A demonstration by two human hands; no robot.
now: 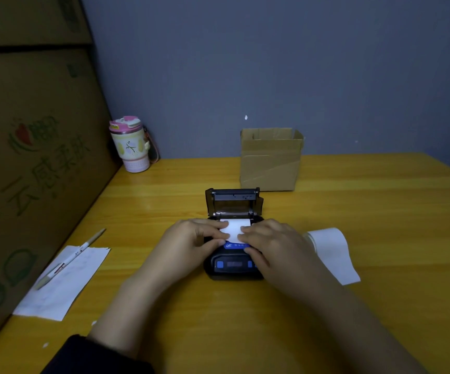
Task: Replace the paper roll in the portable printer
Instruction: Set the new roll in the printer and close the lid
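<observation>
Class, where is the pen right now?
In the head view, the pen lies on the table's left side, across a paper sheet, beside the big cardboard box.

One printer (233, 263), two paper rolls (235, 228) (326, 247) — one pen (67, 259), one tumbler (130, 144), one small box (271, 160).

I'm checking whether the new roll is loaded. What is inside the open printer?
White paper lies in the printer under its raised lid. Both hands, left and right, press it. The roll's core and seating are hidden.
</observation>
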